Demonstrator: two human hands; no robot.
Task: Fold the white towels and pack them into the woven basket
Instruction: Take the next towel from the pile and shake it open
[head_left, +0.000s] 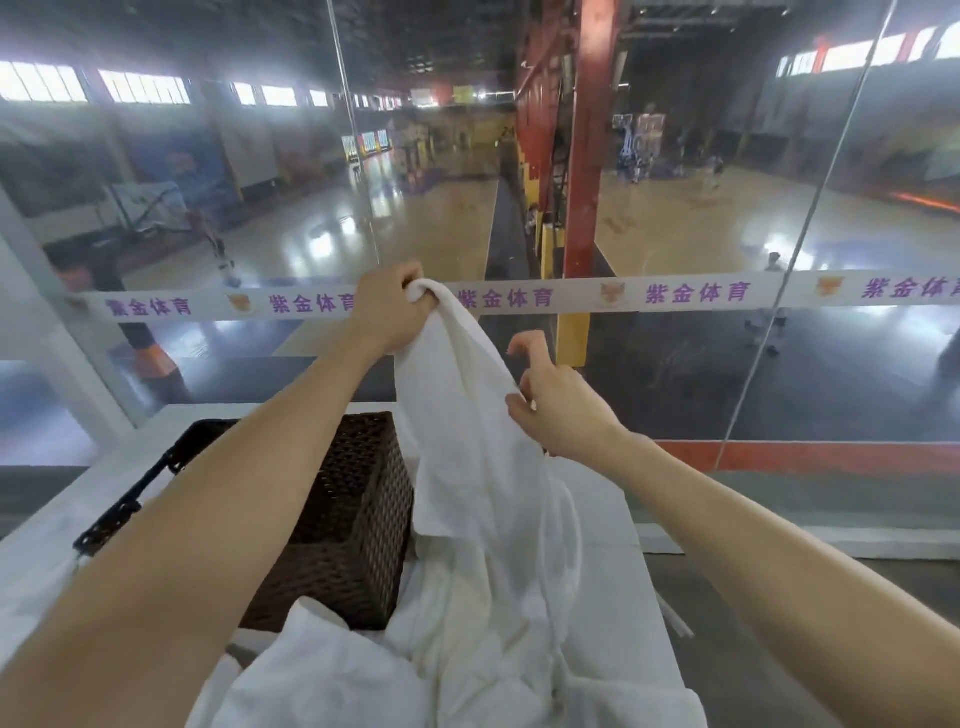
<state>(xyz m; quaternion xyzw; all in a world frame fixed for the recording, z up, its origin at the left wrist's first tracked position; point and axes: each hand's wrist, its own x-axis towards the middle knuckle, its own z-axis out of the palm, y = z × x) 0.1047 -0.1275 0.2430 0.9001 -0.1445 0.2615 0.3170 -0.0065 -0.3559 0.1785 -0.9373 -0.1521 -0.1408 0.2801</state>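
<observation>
white towel (467, 441) was gripped at its top by the left hand (387, 312) and pinched lower by the right hand (561, 410).

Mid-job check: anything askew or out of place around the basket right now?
Nothing damaged or spilled. The left hand holds a white towel up by one corner, so it hangs bunched and uneven; the right hand pinches its edge. Unfolded towels lie crumpled against the woven basket's near side.

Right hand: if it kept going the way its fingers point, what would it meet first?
The towel hanging from the left hand; the right hand is nearly at its edge, though depth is unclear.
</observation>
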